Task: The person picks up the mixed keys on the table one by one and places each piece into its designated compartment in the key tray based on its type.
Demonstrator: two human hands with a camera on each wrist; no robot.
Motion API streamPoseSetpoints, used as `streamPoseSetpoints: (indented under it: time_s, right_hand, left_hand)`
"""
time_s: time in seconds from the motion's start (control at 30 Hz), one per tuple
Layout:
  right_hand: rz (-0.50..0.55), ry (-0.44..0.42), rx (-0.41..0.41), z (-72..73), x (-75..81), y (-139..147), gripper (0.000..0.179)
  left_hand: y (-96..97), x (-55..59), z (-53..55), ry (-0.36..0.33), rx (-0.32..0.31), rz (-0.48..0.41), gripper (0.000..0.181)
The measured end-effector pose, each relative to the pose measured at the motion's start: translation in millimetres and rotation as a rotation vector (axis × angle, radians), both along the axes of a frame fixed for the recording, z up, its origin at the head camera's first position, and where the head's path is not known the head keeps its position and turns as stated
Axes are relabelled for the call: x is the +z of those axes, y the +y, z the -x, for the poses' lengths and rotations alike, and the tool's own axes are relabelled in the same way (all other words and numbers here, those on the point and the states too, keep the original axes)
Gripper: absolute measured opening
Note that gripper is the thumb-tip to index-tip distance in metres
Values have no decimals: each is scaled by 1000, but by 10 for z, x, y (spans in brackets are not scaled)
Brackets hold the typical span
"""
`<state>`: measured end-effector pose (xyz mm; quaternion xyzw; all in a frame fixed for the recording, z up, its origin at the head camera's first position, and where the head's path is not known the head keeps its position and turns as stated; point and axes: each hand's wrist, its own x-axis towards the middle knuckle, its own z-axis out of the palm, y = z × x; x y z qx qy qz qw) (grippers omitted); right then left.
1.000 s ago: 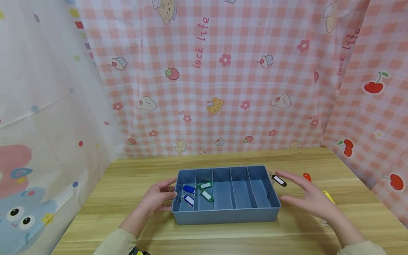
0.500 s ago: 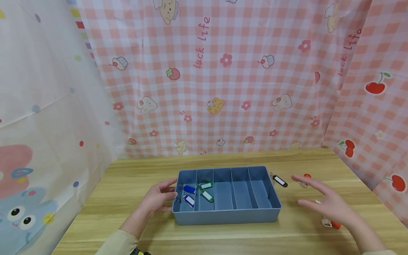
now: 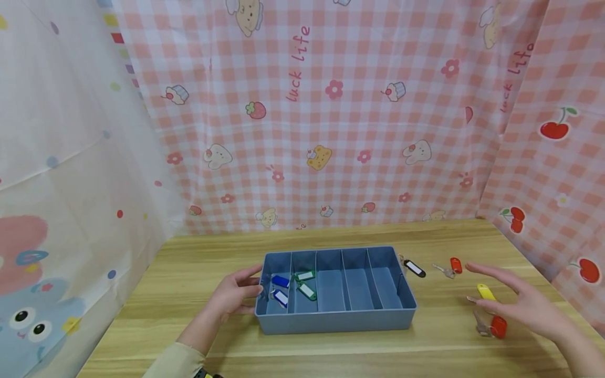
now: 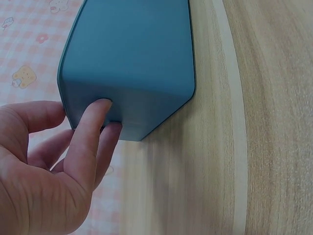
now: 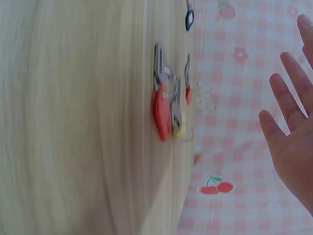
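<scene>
Fingers apart, right hand partly hides yellow tag; left hand grips blue tray.

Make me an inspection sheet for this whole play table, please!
Surface: wooden table, light brown.
Job's things: blue box with five slots; two blue tags in the far-left slot, two green tags in the next. Right of the box: a black tag, a yellow tag, two red tags with keys.
Clutter: nothing seen.
Hands: left hand holds the box's left end; right hand holds nothing.
Cables: nothing seen.
Surroundings: pink checked cloth, white cartoon cloth.
</scene>
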<state>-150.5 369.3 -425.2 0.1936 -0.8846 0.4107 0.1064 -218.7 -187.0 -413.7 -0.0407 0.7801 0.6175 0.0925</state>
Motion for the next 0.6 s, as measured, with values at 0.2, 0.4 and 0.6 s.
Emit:
streamPoseSetpoints:
  time_s: [0.2,0.4,0.6]
  right_hand:
    - [-8,16,-7,0,-17,144,68]
    - [-66,-3,-9,29,-66,297,69]
    - [-105,-8,29,71,-140,460,67]
  left_hand:
    - [1,-8,-3,-2,3,-12,55]
    - [0,1,-10,-4,1,-6,55]
    - [6,5,-8,-4,6,-8,55]
